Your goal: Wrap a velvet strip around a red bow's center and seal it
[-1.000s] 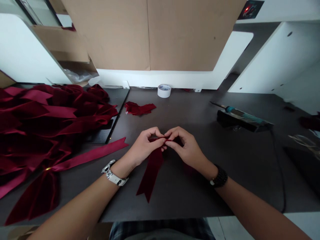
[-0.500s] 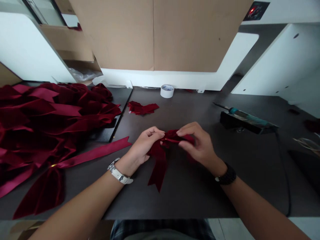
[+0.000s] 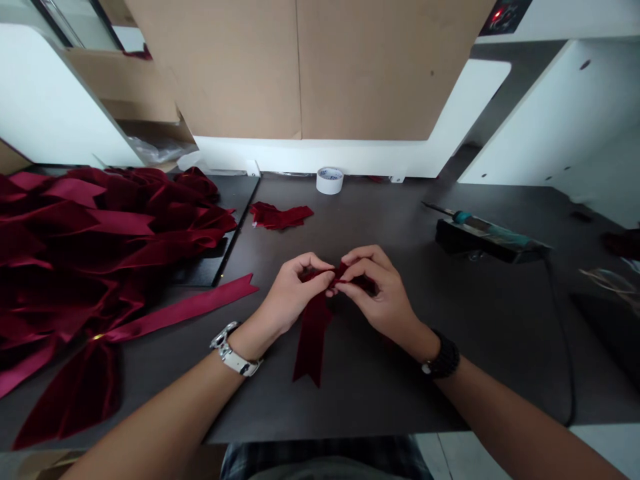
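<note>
A dark red velvet ribbon piece [image 3: 311, 333] lies on the dark table [image 3: 380, 393] in front of me, its forked tail pointing toward me. My left hand [image 3: 293, 293] pinches the ribbon's upper end from the left. My right hand [image 3: 377, 293] pinches the same folded part from the right, fingertips almost touching the left hand's. A white watch sits on my left wrist and a black one on my right.
A big heap of finished red bows [image 3: 90, 247] fills the table's left side. A small red ribbon scrap [image 3: 280, 215] and a white tape roll [image 3: 329, 180] lie farther back. A soldering iron on its black stand [image 3: 480, 233] sits at the right, cable trailing to the front.
My right hand had lifted the ribbon's folded part up and rightward; it has now come back in so both hands pinch together again. The ribbon tail shifted slightly.
</note>
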A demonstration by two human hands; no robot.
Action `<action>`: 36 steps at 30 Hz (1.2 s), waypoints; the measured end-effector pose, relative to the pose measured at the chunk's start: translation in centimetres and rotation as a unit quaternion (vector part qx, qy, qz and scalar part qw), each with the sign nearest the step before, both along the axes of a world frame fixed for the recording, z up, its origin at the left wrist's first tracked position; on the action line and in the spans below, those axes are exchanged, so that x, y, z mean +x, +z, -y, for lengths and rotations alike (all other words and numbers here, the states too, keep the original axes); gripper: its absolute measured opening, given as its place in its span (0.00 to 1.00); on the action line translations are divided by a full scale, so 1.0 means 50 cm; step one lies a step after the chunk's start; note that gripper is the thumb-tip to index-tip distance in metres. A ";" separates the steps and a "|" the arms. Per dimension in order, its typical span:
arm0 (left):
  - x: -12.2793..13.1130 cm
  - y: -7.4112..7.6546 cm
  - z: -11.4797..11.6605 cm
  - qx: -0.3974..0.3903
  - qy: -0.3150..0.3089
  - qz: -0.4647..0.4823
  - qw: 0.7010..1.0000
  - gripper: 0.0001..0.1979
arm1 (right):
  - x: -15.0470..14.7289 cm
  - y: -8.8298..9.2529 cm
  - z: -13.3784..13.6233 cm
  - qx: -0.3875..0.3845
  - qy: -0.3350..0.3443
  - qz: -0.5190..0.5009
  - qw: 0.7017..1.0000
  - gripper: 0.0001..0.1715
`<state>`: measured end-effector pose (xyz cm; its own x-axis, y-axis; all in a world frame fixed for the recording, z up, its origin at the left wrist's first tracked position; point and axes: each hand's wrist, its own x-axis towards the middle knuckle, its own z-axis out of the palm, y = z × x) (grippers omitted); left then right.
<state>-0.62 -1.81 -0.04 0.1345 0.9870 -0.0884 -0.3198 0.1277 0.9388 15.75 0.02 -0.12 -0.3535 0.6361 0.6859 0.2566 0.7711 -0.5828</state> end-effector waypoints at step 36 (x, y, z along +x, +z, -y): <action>-0.008 -0.006 -0.001 0.084 -0.018 -0.089 0.992 0.07 | 0.007 0.001 -0.014 -0.401 0.126 -0.117 0.900 0.08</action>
